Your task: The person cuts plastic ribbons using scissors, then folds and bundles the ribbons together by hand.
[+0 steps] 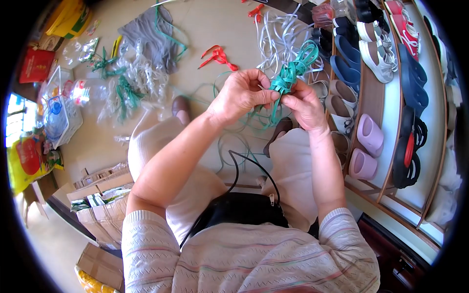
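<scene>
A bundle of green plastic strapping [288, 78], looped and wound about its middle, is held up in front of me between both hands. My left hand [244, 93] pinches the bundle's near left side with thumb and fingers. On the other side, my right hand [305, 105] grips its lower right part, thumb pointing toward my left thumb. Loose green strands hang below the bundle and trail to the floor between my feet. Behind it, a tangle of white straps [278, 36] lies on the floor. A red strap knot [220, 58] rests farther left.
At right stands a shoe rack [364, 97] with several shoes and slippers. On the floor at left are a grey cloth [151, 36], clear plastic and green strap bundles [128, 93], and a white basket [63, 117]. Cardboard boxes [105, 219] stand lower left. A black bag [239, 210] lies on my lap.
</scene>
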A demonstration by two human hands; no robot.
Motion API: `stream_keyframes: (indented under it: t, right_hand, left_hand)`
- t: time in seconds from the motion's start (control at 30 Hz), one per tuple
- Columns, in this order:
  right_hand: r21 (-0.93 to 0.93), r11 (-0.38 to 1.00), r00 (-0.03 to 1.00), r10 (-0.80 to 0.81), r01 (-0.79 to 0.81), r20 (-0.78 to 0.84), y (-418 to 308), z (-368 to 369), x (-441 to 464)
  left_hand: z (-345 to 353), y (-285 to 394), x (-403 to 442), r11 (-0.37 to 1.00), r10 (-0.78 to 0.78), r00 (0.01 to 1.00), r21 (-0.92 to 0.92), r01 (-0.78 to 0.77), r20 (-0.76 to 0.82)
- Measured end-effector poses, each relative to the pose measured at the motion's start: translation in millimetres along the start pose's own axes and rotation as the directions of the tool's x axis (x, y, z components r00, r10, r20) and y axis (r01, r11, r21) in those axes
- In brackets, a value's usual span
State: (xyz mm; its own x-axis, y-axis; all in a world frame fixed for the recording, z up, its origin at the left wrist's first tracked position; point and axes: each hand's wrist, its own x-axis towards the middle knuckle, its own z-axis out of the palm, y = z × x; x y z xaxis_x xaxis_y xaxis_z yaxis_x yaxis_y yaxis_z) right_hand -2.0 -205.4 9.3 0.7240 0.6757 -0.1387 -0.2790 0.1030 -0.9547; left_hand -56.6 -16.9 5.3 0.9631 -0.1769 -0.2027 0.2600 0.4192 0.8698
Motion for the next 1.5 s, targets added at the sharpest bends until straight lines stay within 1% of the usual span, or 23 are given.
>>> stream_keyframes:
  t: [0.07, 0.1, 0.13, 0.17, 0.2, 0.27, 0.33, 0.4, 0.47, 0.5, 0.57, 0.67, 0.8, 0.87, 1.03, 1.2, 1.23, 1.3, 1.33, 1.4, 1.43, 1.47, 1.5]
  right_hand:
    - [-0.164, 0.986, 0.995, -0.048, 0.034, -0.085, 1.7, -4.3, 1.4]
    - [-0.258, 0.965, 0.987, -0.08, 0.041, -0.14, 3.2, -9.1, 2.1]
    - [-0.35, 0.936, 0.975, -0.115, 0.042, -0.19, 3.3, -13.3, 3.0]
    - [-0.498, 0.866, 0.931, -0.217, 0.045, -0.292, 2.2, -16.0, 3.7]
    - [-0.434, 0.894, 0.883, -0.292, 0.116, -0.366, 0.8, -15.5, 3.3]
    - [-0.488, 0.84, 0.805, -0.451, 0.236, -0.386, -5.1, -9.7, 0.8]
    - [-0.605, 0.76, 0.816, -0.494, 0.238, -0.301, -5.9, 0.6, 0.0]
    - [-0.643, 0.756, 0.904, -0.353, 0.124, -0.241, -5.5, 8.3, 0.2]
    - [-0.809, 0.581, 0.961, -0.162, -0.09, -0.223, -7.9, 7.1, -0.4]
    - [-0.799, 0.6, 0.955, -0.208, -0.047, -0.212, -5.0, 7.1, -0.1]
    - [-0.84, 0.541, 0.962, -0.208, -0.038, -0.178, -6.8, 5.4, -1.3]
    - [-0.859, 0.511, 0.973, -0.185, -0.025, -0.138, -2.6, 1.9, -2.8]
    - [-0.863, 0.506, 0.967, -0.219, -0.004, -0.133, 3.8, -2.1, -2.4]
    - [-0.796, 0.604, 0.964, -0.183, -0.044, -0.192, 1.2, -3.8, -3.0]
    - [-0.712, 0.699, 0.93, -0.215, -0.067, -0.299, 3.2, -20.1, -1.0]
    - [-0.564, 0.816, 0.929, -0.103, -0.125, -0.356, 13.1, -24.9, 0.1]
    - [-0.535, 0.831, 0.927, -0.063, -0.156, -0.369, 12.6, -23.6, -1.4]
    - [-0.476, 0.849, 0.92, 0.032, -0.231, -0.39, 22.7, -25.2, -5.0]
    - [-0.517, 0.801, 0.927, 0.119, -0.301, -0.355, 29.8, -24.1, -9.8]
    - [-0.609, 0.682, 0.914, 0.286, -0.405, -0.288, 46.3, -22.7, -18.1]
    - [-0.669, 0.646, 0.922, 0.346, -0.367, -0.171, 67.4, -28.2, -24.3]
    - [-0.73, 0.567, 0.895, 0.423, -0.382, -0.14, 79.3, -23.7, -32.7]
    - [-0.813, 0.5, 0.899, 0.434, -0.298, -0.063, 98.0, -22.3, -41.8]
  left_hand:
    - [-0.8, -3.0, 0.9, 0.971, 0.068, 0.993, 0.233, -0.045, -0.095]
    - [0.5, 1.1, -0.5, 0.906, 0.12, 0.985, 0.419, -0.056, -0.127]
    - [2.8, 8.3, -3.1, 0.807, 0.178, 0.973, 0.588, -0.058, -0.149]
    - [4.0, 12.1, -4.7, 0.677, 0.239, 0.958, 0.734, -0.047, -0.159]
    - [2.9, 9.7, -4.5, 0.593, 0.322, 0.938, 0.799, -0.098, -0.125]
    - [0.1, 1.2, -3.3, 0.399, 0.472, 0.881, 0.9, -0.177, -0.035]
    - [1.5, -4.2, -2.4, 0.277, 0.519, 0.854, 0.935, -0.223, 0.051]
    - [3.9, -10.7, -1.9, 0.177, 0.528, 0.841, 0.952, -0.249, 0.122]
    - [3.9, -15.0, -1.5, 0.096, 0.517, 0.839, 0.962, -0.255, 0.171]
    - [4.2, -14.9, -1.4, 0.056, 0.508, 0.84, 0.965, -0.255, 0.193]
    - [4.0, -13.2, -1.9, -0.022, 0.488, 0.842, 0.968, -0.25, 0.229]
    - [1.6, -12.0, -0.8, -0.079, 0.527, 0.797, 0.95, -0.301, 0.296]
    - [-2.7, -8.6, -0.9, 0.317, 0.27, 0.961, 0.937, -0.149, 0.061]
    - [-5.4, -5.2, 0.9, 0.49, 0.112, 0.994, 0.87, -0.046, -0.011]
    - [-15.7, 5.3, 2.6, 0.518, 0.15, 0.988, 0.854, -0.044, -0.04]
    - [-42.4, 8.1, 2.6, 0.511, 0.155, 0.987, 0.858, -0.049, -0.036]
    - [-51.3, 11.0, 0.4, 0.402, 0.215, 0.976, 0.914, -0.057, -0.033]
    - [-74.8, 18.9, -4.2, 0.137, 0.249, 0.957, 0.984, 0.114, -0.146]
    - [-85.0, 28.2, -9.9, 0.036, 0.253, 0.938, 0.971, 0.237, -0.238]
    - [-111.1, 49.5, -29.0, -0.034, 0.321, 0.871, 0.915, 0.403, -0.371]
    - [-138.1, 54.9, -37.3, -0.11, 0.355, 0.845, 0.88, 0.462, -0.399]
    - [-134.3, 69.2, -48.1, -0.08, 0.344, 0.761, 0.79, 0.608, -0.55]
    - [-154.5, 64.3, -55.8, -0.123, 0.503, 0.731, 0.799, 0.588, -0.461]
